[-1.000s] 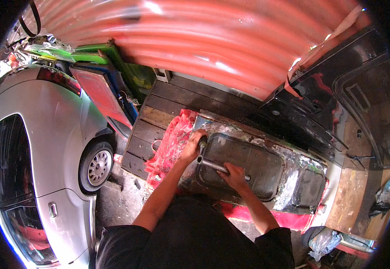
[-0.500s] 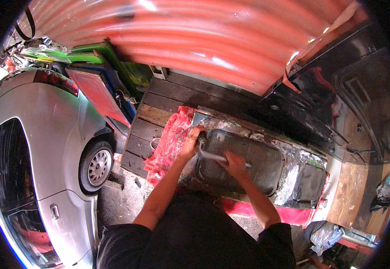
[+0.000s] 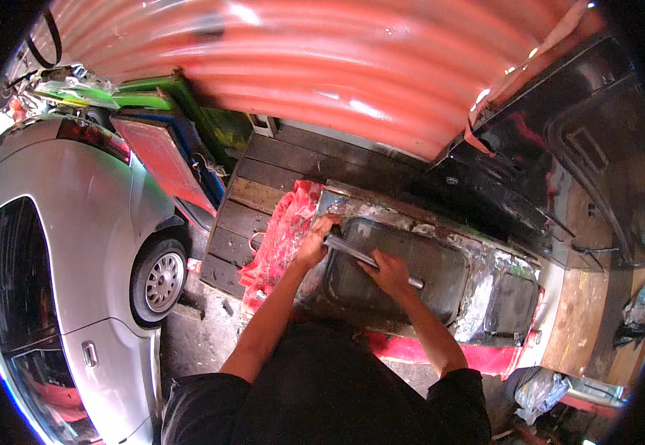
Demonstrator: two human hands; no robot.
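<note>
A worn vehicle panel (image 3: pixel 485 276), patchy with stripped paint, lies before me with a dark rounded recess (image 3: pixel 419 259) in it. My right hand (image 3: pixel 389 272) is closed round a grey metal bar-like tool (image 3: pixel 352 251) that slants across the recess. One end of this tool sticks out to the right of that hand; the other reaches my left hand (image 3: pixel 315 243). My left hand is closed at the panel's left end, beside the recess. What its fingers hold there is too small and hidden to name.
Crumpled red cloth (image 3: pixel 281 237) lies along the panel's left end on dark wooden planks (image 3: pixel 300 152). At left stands a silver car (image 3: pixel 92 245), with loose coloured panels (image 3: pixel 163 152) leaning behind it. A large black panel (image 3: pixel 515 148) stands at the right.
The metal tool has turned slightly, its left end rising to my left hand and its right end dropping. Both hands stay in nearly the same place.
</note>
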